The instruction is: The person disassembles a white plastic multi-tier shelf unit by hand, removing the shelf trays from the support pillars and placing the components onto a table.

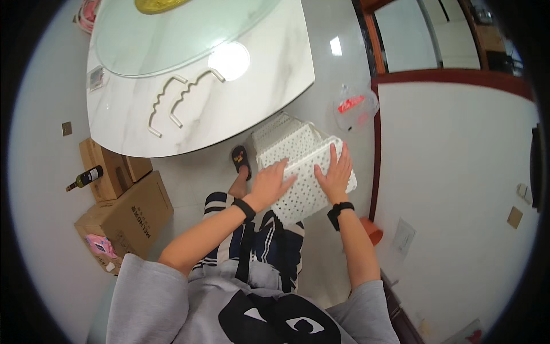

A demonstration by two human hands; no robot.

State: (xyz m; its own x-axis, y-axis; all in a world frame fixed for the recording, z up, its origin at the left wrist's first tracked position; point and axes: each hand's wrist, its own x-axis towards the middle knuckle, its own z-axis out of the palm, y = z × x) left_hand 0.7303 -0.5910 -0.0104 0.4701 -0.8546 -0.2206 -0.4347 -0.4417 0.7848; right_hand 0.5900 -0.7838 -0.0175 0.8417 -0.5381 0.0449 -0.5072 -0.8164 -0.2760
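Note:
In front of me stands a white perforated rack [309,192] with scalloped edges, made of several panels set one behind another; it looks like plastic. My left hand [269,186] rests at the left upper edge of its nearest panel, with thumb and fingers apart. My right hand [336,175] lies against the right part of that same panel, fingers stretched toward its top edge and thumb spread. On the marble-patterned table [223,129] beyond are two bent, wavy metal rods, a left rod [157,106] and a right rod [186,97].
A glass turntable [126,54] covers the table's far part. Cardboard boxes [134,215] and a dark bottle [86,177] are at left. A clear plastic bag [358,109] lies on the floor at right, near the white wall [452,172]. An orange container [372,230] stands beyond my right forearm.

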